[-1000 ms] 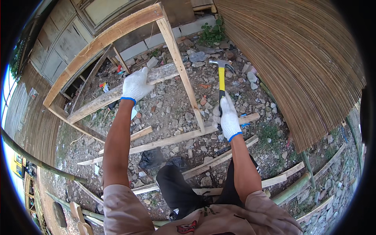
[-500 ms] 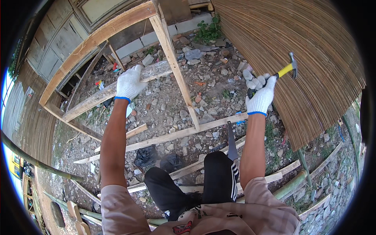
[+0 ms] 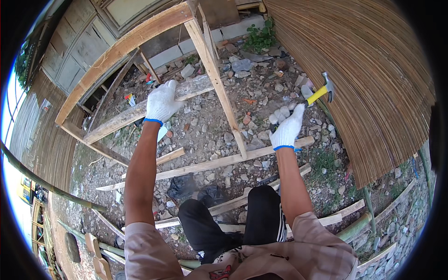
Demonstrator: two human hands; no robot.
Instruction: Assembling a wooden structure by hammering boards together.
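Observation:
My left hand (image 3: 161,101), in a white knitted glove with a blue cuff, is closed over the middle crossbar (image 3: 116,120) of a wooden frame. The frame has a long top beam (image 3: 126,45) and a slanting upright (image 3: 215,79) to the right of that hand. In my right hand (image 3: 285,130), gloved the same way, is a claw hammer (image 3: 317,95) with a yellow and black handle. Its metal head points up and right, apart from the frame. My right fingers wrap the handle and partly hide its grip end.
A bamboo-slat screen (image 3: 354,84) rises at the right. Below the frame, a long batten (image 3: 200,168) crosses the stony ground, near black plastic bags (image 3: 181,186). More planks lie by my knees. A green plant (image 3: 260,37) grows beside a block wall (image 3: 242,27).
My right hand has brought the hammer left and slightly down, nearer the frame's upright. My left hand stays closed on the crossbar. The whole view has shifted a little.

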